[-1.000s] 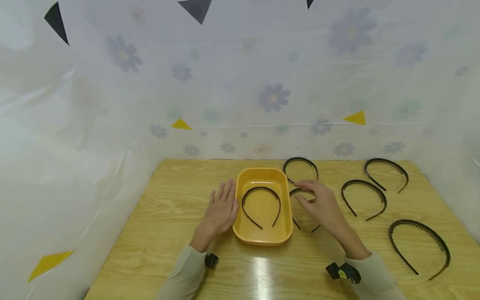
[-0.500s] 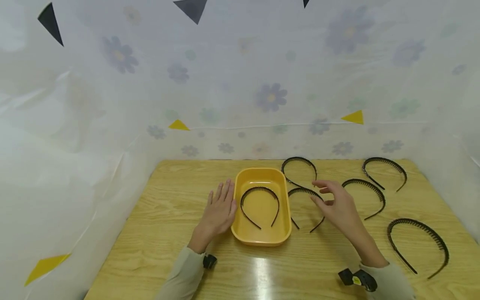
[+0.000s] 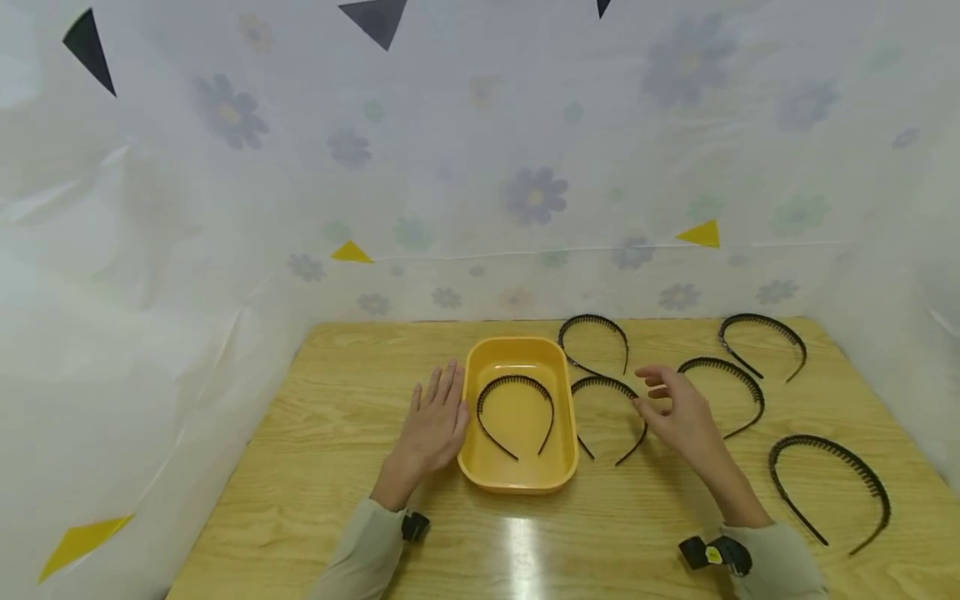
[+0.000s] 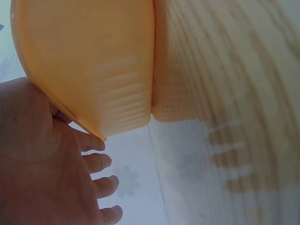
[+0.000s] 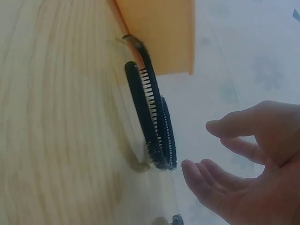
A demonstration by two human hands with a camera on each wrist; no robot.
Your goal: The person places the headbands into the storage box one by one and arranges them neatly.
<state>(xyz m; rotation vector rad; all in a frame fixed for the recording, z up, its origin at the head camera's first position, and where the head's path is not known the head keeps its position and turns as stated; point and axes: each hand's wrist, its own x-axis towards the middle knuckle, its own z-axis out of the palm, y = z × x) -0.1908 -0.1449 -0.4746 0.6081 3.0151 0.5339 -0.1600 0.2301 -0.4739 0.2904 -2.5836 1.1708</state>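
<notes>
The left hand (image 3: 430, 429), fingers straight, touches the left edge of the tray (image 3: 517, 486); the right hand (image 3: 681, 414), thumb and fingers apart, hovers beside a headband (image 3: 602, 381).

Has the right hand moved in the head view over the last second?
Yes. Judged against the yellow tray, the right hand has moved to the person's right, leaving a wider gap from the tray's rim.

There are six headbands (image 3: 851, 457), one tray (image 3: 517, 487), two hands (image 3: 427, 427) and seemingly two wrist cameras (image 3: 415, 526).
</notes>
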